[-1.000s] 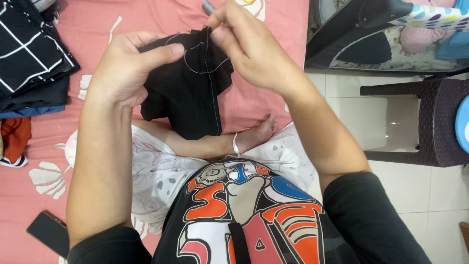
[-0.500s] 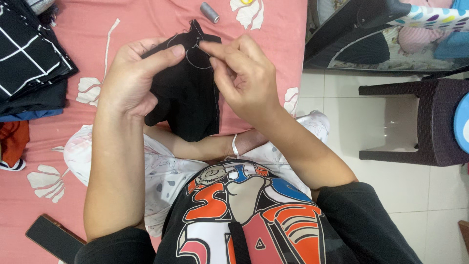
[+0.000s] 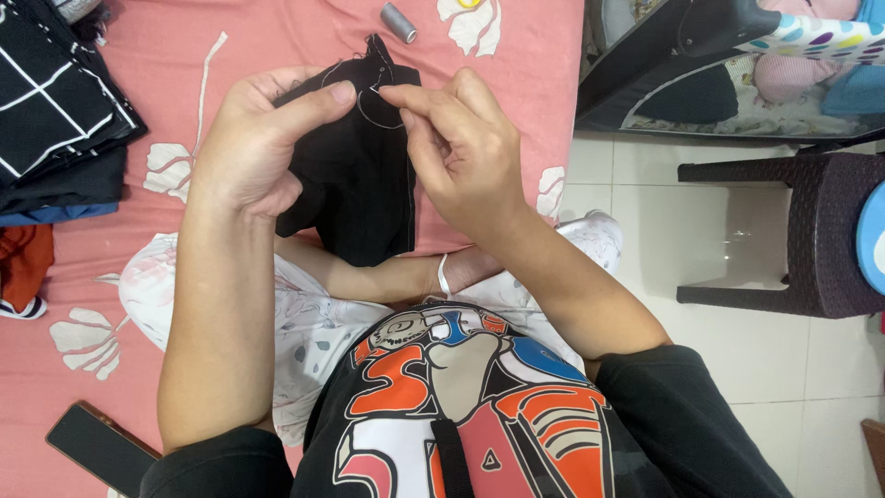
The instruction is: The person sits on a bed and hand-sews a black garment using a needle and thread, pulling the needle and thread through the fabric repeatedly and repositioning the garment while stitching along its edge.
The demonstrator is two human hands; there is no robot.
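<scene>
A piece of black cloth point(image 3: 355, 189) hangs over the pink bed, and my left hand point(image 3: 249, 152) grips its upper left edge between thumb and fingers. My right hand point(image 3: 461, 152) pinches a thin thread at the cloth's top edge, fingertips close to my left thumb. A loop of thread point(image 3: 373, 115) shows against the cloth. The needle itself is too small to make out. A grey thread spool point(image 3: 399, 22) lies on the bed just beyond the cloth.
Folded black checked cloth point(image 3: 51, 111) and an orange garment point(image 3: 23, 267) lie at the left on the pink flowered bedsheet point(image 3: 516, 74). A dark phone point(image 3: 97, 447) rests near my left elbow. A dark woven stool point(image 3: 802, 231) stands on the tiled floor at the right.
Both hands have come down and toward me with the cloth. The grey spool, earlier next to my fingers, now lies clear beyond the cloth. My right hand keeps pinching the thread.
</scene>
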